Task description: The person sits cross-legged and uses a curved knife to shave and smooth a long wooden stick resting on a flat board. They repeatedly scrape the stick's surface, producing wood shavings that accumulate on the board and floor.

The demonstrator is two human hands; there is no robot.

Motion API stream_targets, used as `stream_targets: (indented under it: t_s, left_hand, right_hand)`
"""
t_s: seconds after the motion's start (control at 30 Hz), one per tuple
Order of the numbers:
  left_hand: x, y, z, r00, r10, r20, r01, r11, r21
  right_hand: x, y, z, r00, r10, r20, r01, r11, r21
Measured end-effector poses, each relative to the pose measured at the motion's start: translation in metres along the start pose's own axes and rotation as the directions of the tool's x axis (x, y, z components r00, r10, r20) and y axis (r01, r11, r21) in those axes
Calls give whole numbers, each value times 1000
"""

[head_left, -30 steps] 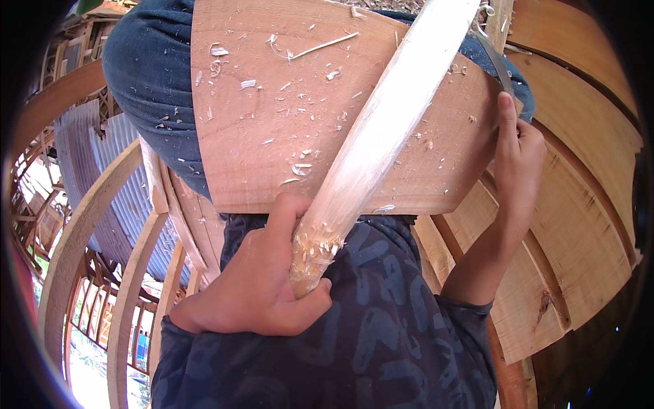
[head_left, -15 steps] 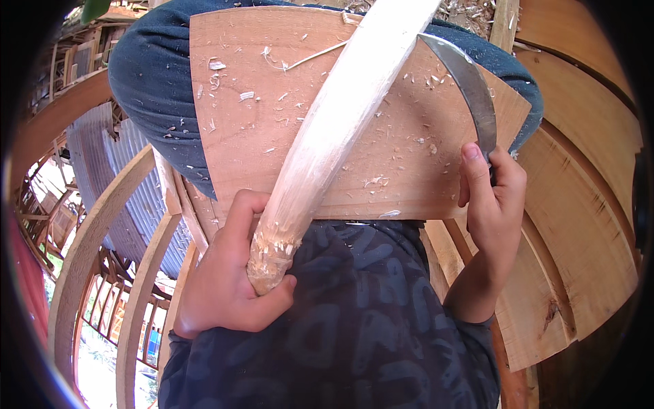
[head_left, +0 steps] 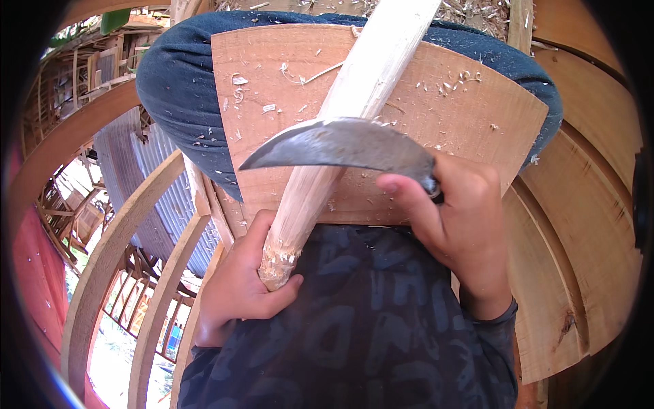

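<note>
A pale, peeled wooden pole [head_left: 368, 71] slants across my lap, its rough, knobby near end close to my body. My left hand [head_left: 245, 279] is wrapped round that near end, thumb on one side and fingers on the other. In my right hand [head_left: 470, 225] is a curved knife [head_left: 340, 143], its handle mostly hidden by my fingers. The broad, hooked blade lies across the middle of the pole, its tip pointing left. Beneath the pole a thin wooden board [head_left: 490, 102] rests on my legs, sprinkled with curled shavings [head_left: 456, 85].
Wooden slats [head_left: 150, 238] rise on my left, with corrugated metal sheets [head_left: 170, 191] beyond them. Wide wooden planks [head_left: 572, 177] stand along my right side. More shavings [head_left: 470, 17] lie heaped past my knees. The pole's far end runs out of the picture.
The knife has come from the pole's far right side back toward me, its blade now across the middle of the pole. My left hand keeps its grip; the whole view has shifted slightly.
</note>
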State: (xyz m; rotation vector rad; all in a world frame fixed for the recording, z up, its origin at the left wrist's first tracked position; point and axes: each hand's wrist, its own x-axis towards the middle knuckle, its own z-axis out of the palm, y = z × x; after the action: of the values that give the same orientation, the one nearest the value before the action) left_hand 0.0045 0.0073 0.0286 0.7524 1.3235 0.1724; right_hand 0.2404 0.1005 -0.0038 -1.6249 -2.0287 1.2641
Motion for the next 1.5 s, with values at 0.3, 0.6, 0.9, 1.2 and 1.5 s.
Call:
stream_targets:
  t_s: [0.3,0.6,0.9,1.2,1.5]
  left_hand:
    - [7,-24,0,998,57,-10,-57,998,26]
    - [3,-37,2,998,52,45,-49,995,-82]
    - [-1,-33,6,1000,7,13,-6,999,-48]
    - [-2,-38,8,1000,10,-25,-11,1000,-13]
    - [-3,-36,9,1000,14,-4,-15,999,-44]
  right_hand:
    - [14,13,-3,997,-38,-67,11,929,-369]
    - [36,50,-33,887,177,-426,-325,895,-305]
    - [-1,10,-18,992,78,-99,-99,969,-227]
    - [-4,7,8,993,-118,-22,97,896,-433]
    - [6,16,3,981,-152,-121,63,838,-542]
